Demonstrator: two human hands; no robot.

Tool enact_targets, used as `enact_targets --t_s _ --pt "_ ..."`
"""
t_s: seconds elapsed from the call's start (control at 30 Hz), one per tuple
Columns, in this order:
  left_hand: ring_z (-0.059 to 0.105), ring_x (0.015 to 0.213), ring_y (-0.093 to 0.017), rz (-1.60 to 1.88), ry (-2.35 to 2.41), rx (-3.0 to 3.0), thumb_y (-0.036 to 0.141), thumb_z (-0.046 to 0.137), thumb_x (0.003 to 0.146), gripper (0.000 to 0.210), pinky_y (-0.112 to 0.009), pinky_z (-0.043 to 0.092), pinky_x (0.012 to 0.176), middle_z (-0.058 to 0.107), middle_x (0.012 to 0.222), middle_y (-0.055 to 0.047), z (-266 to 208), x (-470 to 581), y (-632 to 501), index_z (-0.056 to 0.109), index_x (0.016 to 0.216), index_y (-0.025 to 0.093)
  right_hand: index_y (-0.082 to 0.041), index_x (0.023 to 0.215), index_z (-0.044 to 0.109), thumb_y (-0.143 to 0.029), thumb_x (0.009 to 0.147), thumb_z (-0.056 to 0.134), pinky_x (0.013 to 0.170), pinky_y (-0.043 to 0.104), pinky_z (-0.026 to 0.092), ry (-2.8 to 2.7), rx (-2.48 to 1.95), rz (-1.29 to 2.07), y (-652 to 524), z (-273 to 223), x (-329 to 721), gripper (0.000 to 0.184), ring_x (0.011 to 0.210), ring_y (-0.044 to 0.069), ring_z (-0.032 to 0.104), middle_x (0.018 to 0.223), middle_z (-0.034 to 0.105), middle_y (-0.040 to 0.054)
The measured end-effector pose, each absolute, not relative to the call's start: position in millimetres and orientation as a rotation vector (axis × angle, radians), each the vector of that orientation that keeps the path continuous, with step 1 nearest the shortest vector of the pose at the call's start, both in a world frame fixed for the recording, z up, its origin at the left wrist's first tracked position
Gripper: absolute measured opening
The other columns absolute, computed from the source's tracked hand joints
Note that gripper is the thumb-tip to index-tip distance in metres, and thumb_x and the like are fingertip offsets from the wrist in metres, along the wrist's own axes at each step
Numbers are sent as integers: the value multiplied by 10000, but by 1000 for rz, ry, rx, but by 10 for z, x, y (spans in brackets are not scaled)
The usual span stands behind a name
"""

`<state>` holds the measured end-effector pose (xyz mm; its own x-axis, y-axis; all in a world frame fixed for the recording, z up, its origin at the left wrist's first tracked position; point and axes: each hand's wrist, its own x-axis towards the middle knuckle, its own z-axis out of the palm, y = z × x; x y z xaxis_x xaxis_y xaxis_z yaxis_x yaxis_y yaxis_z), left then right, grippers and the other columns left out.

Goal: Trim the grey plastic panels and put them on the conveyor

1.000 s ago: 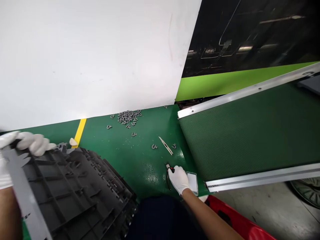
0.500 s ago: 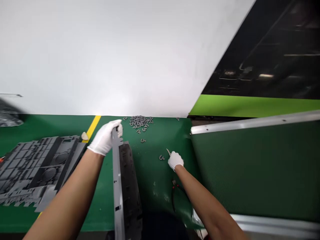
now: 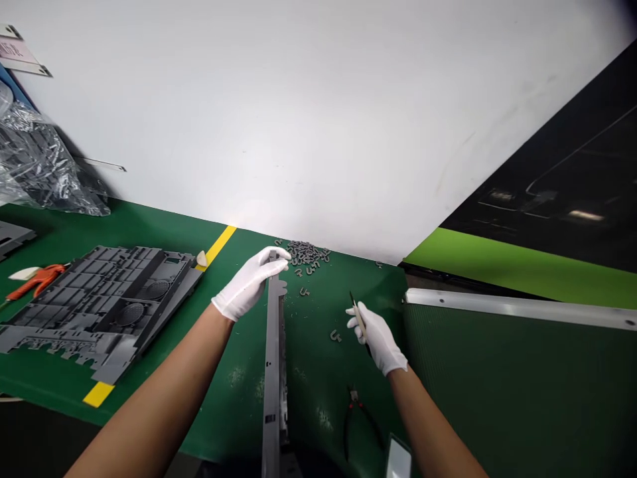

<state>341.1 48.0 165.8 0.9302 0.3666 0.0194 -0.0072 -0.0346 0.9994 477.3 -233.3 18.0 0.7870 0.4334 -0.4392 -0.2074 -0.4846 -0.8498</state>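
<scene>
My left hand (image 3: 253,282), in a white glove, grips the far end of a long grey plastic panel (image 3: 272,358) that stands on its edge, seen nearly edge-on. To the right, my gloved right hand (image 3: 379,337) is closed round a slim craft knife (image 3: 359,320), its thin dark blade pointing away from me. The knife is apart from the panel. One grey plastic hook (image 3: 336,336) lies on the green table just left of my right hand. Beyond my left hand is a pile of similar small hooks (image 3: 306,253), with a few strays around it.
Several grey panels (image 3: 94,292) lie stacked at left, beside an orange-handled glue gun (image 3: 37,282). Red-handled nippers (image 3: 354,398) rest near the front. A ribbed green surface with a metal rail (image 3: 522,309) borders the right; a white wall (image 3: 318,119) stands behind. Plastic-wrapped parts (image 3: 44,159) sit far left.
My view has swung left, showing more of the left side. The panel has turned so its inner face is mostly hidden. My right hand has rotated, exposing the knife's handle. Both hands keep their hold.
</scene>
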Motion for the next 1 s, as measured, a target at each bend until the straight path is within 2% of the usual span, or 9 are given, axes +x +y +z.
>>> enact_targets --t_s 0.03,0.1,0.17,0.23,0.33,0.5,0.7,0.83,1.0 --pt "551 1006 -207 282 272 1572 372 701 897 248 -309 395 865 623 1040 -21 1650 3394 490 636 1094 235 -178 1095 673 -742 943 333 511 267 353 -180 -1813 795 -2291 400 4773 676 579 135 462 798 611 18" --pt "532 984 -197 255 236 1566 400 705 902 244 -301 393 856 608 1017 -15 1635 3373 517 632 1075 245 -177 946 681 -756 912 457 502 264 311 -292 -1702 832 -2195 859 4737 622 558 122 404 710 526 -15" --pt "514 906 -191 273 230 1549 480 604 964 247 -302 394 820 585 926 -14 1624 3375 543 634 985 236 -190 830 637 -725 912 535 522 259 308 -530 -1742 916 -2078 1301 4651 551 562 112 400 679 499 -34" --pt "489 809 -188 299 260 1523 542 478 1011 372 -307 391 758 551 835 -12 1621 3398 559 616 870 227 -202 818 607 -699 949 513 546 261 333 -747 -1794 983 -1932 1675 4536 523 575 116 441 680 530 -37" --pt "457 734 -177 334 297 1566 536 482 1010 410 -308 377 712 530 781 -1 1637 3445 557 585 771 219 -223 793 570 -626 1020 422 593 269 338 -981 -1959 877 -1647 2034 4393 486 599 127 458 664 537 -50" --pt "441 735 -160 398 262 1612 471 495 1016 399 -292 379 739 509 764 14 1674 3488 537 565 727 206 -227 664 464 -575 1038 379 610 281 280 -1166 -2387 414 -1191 2207 4332 518 602 138 403 621 494 -55" --pt "430 746 -156 419 280 1535 396 520 983 335 -271 396 751 521 776 7 1663 3490 541 552 713 200 -249 716 600 -622 1040 318 598 290 280 -1337 -2680 259 -1009 2287 4323 569 599 157 487 667 618 -28" --pt "422 743 -158 422 274 1542 409 504 978 342 -272 401 750 502 774 4 1646 3468 558 529 706 205 -255 772 667 -654 1041 277 589 300 283 -1460 -2745 131 -987 2304 4297 619 611 172 550 688 660 -2" --pt "411 720 -148 443 297 1491 394 521 989 338 -275 397 735 460 759 7 1662 3401 564 545 712 201 -250 818 710 -614 1066 244 612 303 331 -1591 -2735 74 -932 2328 4242 641 671 187 623 717 691 17"
